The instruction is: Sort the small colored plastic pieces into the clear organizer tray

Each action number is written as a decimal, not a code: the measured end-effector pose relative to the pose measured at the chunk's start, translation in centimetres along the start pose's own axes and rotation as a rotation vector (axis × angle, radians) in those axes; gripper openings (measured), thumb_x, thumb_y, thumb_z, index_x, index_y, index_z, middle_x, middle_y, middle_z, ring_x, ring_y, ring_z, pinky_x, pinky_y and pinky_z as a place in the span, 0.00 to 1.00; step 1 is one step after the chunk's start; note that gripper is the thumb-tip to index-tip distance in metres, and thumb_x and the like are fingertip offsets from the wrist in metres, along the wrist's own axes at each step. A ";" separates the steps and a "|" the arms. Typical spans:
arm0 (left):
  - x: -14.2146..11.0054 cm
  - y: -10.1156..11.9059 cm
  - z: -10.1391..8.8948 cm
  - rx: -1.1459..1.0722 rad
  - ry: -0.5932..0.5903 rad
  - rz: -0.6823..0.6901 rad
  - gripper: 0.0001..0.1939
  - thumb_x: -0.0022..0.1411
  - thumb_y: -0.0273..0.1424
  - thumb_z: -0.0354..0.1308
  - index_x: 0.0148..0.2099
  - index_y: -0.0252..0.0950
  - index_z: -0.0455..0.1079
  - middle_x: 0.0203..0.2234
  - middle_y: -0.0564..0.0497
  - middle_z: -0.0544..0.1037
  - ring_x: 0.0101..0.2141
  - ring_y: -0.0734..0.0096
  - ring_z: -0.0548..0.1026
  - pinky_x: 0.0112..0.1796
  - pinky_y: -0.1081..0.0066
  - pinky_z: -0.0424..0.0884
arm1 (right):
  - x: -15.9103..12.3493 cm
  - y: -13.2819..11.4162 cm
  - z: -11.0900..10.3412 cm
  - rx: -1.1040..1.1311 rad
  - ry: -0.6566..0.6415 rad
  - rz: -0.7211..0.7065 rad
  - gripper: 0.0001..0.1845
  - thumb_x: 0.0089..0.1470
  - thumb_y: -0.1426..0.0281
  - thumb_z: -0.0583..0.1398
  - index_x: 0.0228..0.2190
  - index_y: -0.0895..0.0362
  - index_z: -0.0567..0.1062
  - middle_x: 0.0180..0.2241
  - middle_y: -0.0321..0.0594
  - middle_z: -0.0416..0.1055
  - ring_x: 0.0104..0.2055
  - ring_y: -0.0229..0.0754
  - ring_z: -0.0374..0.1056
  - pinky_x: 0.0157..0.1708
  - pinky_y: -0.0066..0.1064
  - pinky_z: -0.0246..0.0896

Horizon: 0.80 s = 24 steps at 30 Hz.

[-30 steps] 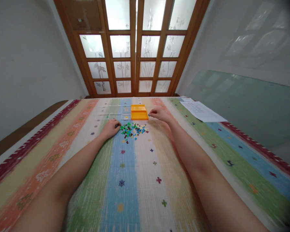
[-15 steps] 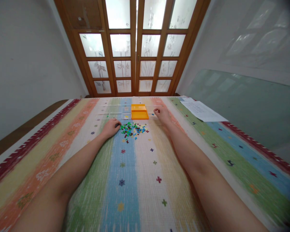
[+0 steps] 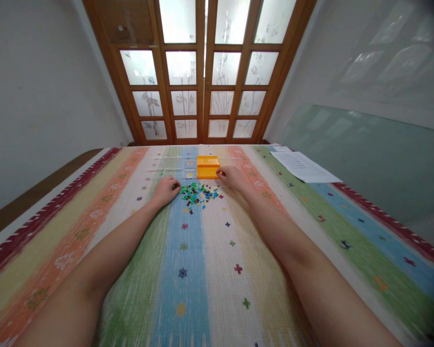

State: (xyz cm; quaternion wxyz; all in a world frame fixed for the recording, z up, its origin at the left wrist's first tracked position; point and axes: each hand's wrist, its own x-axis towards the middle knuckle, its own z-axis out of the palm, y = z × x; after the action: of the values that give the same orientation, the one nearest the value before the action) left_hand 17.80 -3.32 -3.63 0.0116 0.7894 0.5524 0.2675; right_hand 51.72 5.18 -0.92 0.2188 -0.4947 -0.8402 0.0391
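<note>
I have the right hand [image 3: 233,178] at the orange box [image 3: 207,172], the left hand [image 3: 164,191] beside the small pieces [image 3: 193,193]; either hand's finger closure, I cannot tell.

head-worn view | forward and down | tablecloth [image 3: 220,270] near | doors [image 3: 222,88] far

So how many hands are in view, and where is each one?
2: the left hand at the left edge of the pile of small pieces, the right hand at the right side of the orange box, overlapping it in this view. No other hand shows.
</note>
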 end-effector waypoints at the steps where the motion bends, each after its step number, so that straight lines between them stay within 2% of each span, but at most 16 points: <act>1: 0.0 0.0 0.0 0.004 0.003 -0.011 0.07 0.64 0.34 0.60 0.38 0.39 0.78 0.37 0.46 0.78 0.42 0.59 0.75 0.46 0.61 0.71 | 0.0 -0.8 0.0 -0.004 -0.014 -0.040 0.12 0.63 0.69 0.60 0.43 0.54 0.83 0.43 0.44 0.81 0.41 0.44 0.73 0.40 0.30 0.58; 6: 0.0 -0.1 -0.1 0.022 -0.002 -0.033 0.08 0.64 0.35 0.60 0.38 0.39 0.79 0.36 0.46 0.78 0.41 0.59 0.74 0.45 0.62 0.70 | -0.3 -4.3 0.1 0.036 -0.148 -0.275 0.10 0.61 0.70 0.61 0.41 0.55 0.83 0.39 0.42 0.81 0.39 0.42 0.72 0.38 0.28 0.56; 9: 0.1 -0.2 -0.1 0.022 -0.013 -0.030 0.08 0.64 0.35 0.60 0.38 0.39 0.79 0.36 0.46 0.78 0.41 0.59 0.74 0.45 0.62 0.70 | -0.6 -5.7 0.2 0.040 -0.183 -0.354 0.10 0.62 0.69 0.61 0.40 0.55 0.83 0.38 0.41 0.80 0.39 0.41 0.71 0.37 0.28 0.54; 19: 0.3 -1.0 -0.3 0.022 0.047 -0.039 0.08 0.64 0.35 0.60 0.39 0.39 0.79 0.37 0.46 0.79 0.43 0.58 0.74 0.47 0.60 0.69 | -1.1 -6.1 0.8 0.037 -0.192 -0.358 0.09 0.63 0.68 0.61 0.40 0.55 0.82 0.39 0.42 0.80 0.39 0.42 0.70 0.37 0.28 0.53; 24: 0.7 -2.8 -1.4 0.043 0.154 -0.168 0.08 0.64 0.35 0.60 0.39 0.39 0.79 0.37 0.46 0.80 0.41 0.58 0.75 0.46 0.61 0.69 | -1.5 -6.5 0.9 0.026 -0.181 -0.357 0.09 0.65 0.67 0.60 0.39 0.55 0.82 0.38 0.42 0.79 0.38 0.41 0.70 0.35 0.29 0.52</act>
State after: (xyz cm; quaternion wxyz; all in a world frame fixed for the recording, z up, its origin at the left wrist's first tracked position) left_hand 14.91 -1.99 -3.06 -0.0256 0.7177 0.6214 0.3134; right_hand 46.70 0.81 -0.41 0.1524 -0.3294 -0.9302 0.0549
